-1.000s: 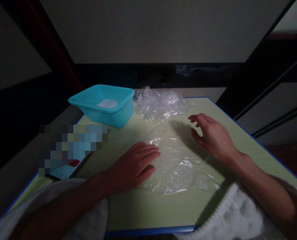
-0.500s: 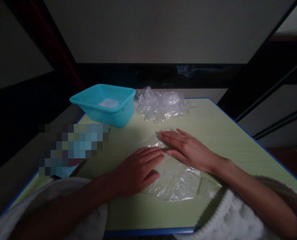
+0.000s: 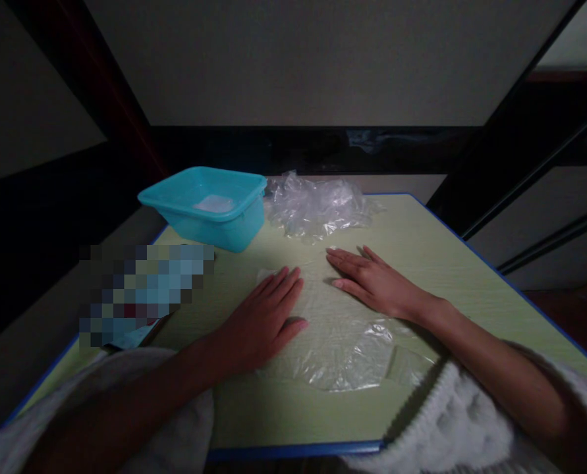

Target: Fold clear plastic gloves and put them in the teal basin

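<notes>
A clear plastic bag (image 3: 342, 359) lies spread on the table in front of me, wrinkled toward its near end. My left hand (image 3: 266, 316) rests flat on the bag's left side, fingers stretched out and pointing away from me. On the far right part of the bag lies my right hand (image 3: 372, 280), palm down, its fingers extended toward the left. Neither hand grips anything. The bag's far edge is hard to make out against the tabletop.
The pale green table (image 3: 263, 421) has a blue edge. At its back left stands a turquoise plastic basin (image 3: 224, 234) with something white inside. A heap of crumpled clear plastic bags (image 3: 323, 207) lies beside it. A blurred-out flat object (image 3: 147, 293) sits at the left edge.
My hands have moved apart: the left toward the left, the right slightly away from me. The far part of the bag now lies flatter and more spread out.
</notes>
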Demonstrator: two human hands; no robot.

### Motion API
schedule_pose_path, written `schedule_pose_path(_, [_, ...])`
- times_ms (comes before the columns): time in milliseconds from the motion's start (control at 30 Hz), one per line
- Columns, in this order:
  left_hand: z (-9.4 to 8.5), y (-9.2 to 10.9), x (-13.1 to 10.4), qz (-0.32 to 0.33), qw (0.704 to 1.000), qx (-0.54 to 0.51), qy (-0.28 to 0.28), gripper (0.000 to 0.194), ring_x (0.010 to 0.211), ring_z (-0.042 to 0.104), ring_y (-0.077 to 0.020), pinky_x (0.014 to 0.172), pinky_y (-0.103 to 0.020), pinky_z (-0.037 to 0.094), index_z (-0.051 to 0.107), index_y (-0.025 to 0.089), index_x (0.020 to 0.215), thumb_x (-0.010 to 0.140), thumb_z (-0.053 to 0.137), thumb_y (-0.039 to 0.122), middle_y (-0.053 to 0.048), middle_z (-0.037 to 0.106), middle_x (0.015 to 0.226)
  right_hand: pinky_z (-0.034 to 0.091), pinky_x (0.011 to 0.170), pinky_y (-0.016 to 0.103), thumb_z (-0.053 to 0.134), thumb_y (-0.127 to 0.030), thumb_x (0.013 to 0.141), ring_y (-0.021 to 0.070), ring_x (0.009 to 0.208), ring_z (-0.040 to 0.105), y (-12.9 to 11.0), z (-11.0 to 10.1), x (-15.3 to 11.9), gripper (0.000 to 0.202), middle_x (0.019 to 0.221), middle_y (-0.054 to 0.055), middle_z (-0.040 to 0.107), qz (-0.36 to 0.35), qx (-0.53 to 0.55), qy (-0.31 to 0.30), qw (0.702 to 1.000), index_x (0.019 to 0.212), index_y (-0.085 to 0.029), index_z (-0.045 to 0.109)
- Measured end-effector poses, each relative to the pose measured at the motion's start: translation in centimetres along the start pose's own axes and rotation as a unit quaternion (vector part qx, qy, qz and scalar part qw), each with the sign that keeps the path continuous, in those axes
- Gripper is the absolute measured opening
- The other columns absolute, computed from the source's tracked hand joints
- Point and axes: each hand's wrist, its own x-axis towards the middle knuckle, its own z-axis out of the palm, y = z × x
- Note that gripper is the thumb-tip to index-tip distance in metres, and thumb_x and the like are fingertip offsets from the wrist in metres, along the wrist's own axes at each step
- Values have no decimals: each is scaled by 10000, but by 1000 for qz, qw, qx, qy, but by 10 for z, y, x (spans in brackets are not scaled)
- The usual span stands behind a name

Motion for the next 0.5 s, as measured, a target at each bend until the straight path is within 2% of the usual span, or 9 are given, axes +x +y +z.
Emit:
schedule_pose_path(267, [-2, 0, 0, -12, 1000, -10, 1, 542, 1371, 179, -264, 1094, -442, 237, 311, 58, 1365, 926, 348, 375, -171, 239, 1475, 192, 1039, 610, 294, -478, 931, 287, 1311, 318, 6, -3, 0, 565, 1425, 164, 345, 79, 21, 6, 997, 1346, -106, 386])
schedule_pose_path(500, [-1, -1, 0, -29, 999, -13, 2, 553, 1373, 157, -288, 1096, -458, 224, 318, 55, 1367, 922, 362, 380, -180, 224, 1479, 163, 1029, 629, 326, -453, 928, 311, 1316, 298, 11, -1, 5, 511, 1416, 177, 358, 89, 109, 15, 990, 1285, -120, 478])
